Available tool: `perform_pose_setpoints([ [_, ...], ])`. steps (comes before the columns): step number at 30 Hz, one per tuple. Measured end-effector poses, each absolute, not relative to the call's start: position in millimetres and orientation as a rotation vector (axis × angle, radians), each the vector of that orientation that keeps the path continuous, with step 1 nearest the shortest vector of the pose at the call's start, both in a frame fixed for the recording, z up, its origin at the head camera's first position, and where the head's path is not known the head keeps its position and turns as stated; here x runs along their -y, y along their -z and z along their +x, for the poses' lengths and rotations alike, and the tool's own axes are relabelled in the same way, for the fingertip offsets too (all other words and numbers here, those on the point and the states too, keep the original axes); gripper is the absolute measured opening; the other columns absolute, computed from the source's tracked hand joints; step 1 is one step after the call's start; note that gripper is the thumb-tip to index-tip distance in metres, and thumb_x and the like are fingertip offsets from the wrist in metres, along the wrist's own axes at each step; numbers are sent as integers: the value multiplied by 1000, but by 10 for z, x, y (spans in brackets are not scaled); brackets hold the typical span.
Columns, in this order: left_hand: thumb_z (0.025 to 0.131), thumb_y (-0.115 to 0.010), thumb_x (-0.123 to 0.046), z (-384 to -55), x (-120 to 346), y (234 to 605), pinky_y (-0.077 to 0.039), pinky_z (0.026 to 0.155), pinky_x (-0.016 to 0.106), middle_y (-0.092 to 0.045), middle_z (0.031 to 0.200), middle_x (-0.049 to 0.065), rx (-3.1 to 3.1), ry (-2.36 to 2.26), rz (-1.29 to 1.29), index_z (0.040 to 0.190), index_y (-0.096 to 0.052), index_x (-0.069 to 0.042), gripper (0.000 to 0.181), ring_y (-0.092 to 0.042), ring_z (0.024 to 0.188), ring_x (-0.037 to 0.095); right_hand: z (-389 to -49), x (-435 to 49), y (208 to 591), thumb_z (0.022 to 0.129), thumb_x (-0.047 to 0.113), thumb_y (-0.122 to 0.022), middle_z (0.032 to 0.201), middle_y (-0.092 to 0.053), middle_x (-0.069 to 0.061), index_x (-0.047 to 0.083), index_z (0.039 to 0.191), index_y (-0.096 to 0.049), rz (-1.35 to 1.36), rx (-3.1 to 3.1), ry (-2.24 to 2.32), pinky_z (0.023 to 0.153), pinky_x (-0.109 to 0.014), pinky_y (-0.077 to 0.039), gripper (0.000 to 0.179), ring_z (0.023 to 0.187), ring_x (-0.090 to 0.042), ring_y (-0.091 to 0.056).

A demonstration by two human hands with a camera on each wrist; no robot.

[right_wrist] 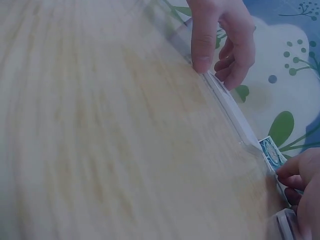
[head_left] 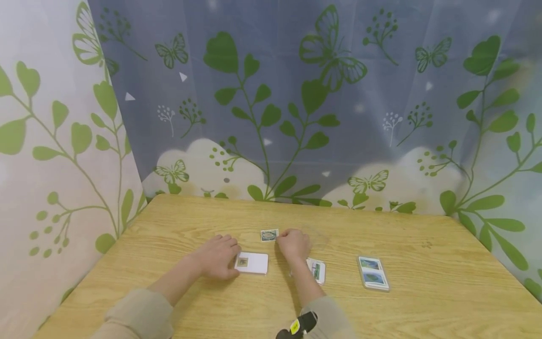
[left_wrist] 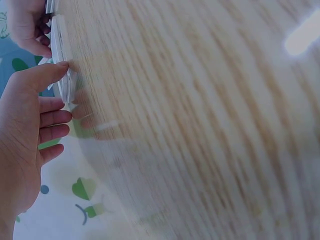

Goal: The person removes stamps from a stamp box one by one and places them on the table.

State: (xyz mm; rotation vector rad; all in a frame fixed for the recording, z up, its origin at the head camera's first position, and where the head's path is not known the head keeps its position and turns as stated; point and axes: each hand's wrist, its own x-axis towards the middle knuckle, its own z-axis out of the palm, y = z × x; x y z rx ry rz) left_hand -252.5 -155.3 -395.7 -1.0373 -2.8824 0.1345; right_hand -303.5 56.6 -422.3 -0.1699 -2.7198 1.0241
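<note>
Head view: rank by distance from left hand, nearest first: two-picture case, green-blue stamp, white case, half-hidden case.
1. white case: at the left hand, touching it
2. green-blue stamp: right and farther back, pinched by the right hand
3. half-hidden case: farther right
4. two-picture case: farthest right
</note>
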Motion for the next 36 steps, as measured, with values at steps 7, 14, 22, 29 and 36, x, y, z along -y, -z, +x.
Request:
perform_pose_setpoints([
  [7, 79, -61, -47, -2508, 1542, 3941, -42, 87, 37, -56, 100, 2, 2877, -137, -1049, 107, -60, -7, 49, -49, 94, 18, -3020, -563, 4223, 72, 18, -66, 82, -67, -5, 14, 72, -71, -169, 2750, -921, 79, -46, -40, 6, 84, -31, -54],
  [14, 79, -62, -45, -2506, 1535, 3923, -42, 88, 38, -57, 102, 4, 2878, -140, -1052, 107, -60, -6, 49, -50, 96, 19, -3016, -569, 4233, 70, 16, -65, 79, -63, -5, 15, 64, -66, -188, 2761, -910, 76, -43, -37, 7, 81, -28, -50],
  [22, 78, -63, -46, -2501, 1539, 3920, -42, 89, 39, -57, 101, 4, 2871, -136, -1051, 107, -61, -5, 50, -51, 96, 20, -2998, -565, 4233, 67, 14, -65, 80, -63, -5, 15, 68, -68, -182, 2736, -873, 75, -43, -38, 3, 81, -28, -51],
  [29, 79, -63, -45, -2490, 1547, 3926, -42, 91, 41, -58, 104, 5, 2885, -123, -1043, 109, -60, -5, 50, -51, 99, 21, -2996, -573, 4237, 70, 18, -67, 82, -64, -5, 13, 73, -69, -181, 2736, -925, 77, -44, -37, 6, 82, -28, -51],
  [36, 79, -62, -47, -2515, 1556, 3953, -42, 91, 40, -58, 105, 4, 2886, -119, -1035, 110, -60, -6, 51, -51, 100, 20, -3021, -583, 4218, 73, 24, -71, 82, -66, -4, 13, 77, -70, -173, 2715, -971, 79, -45, -38, 13, 85, -29, -52],
])
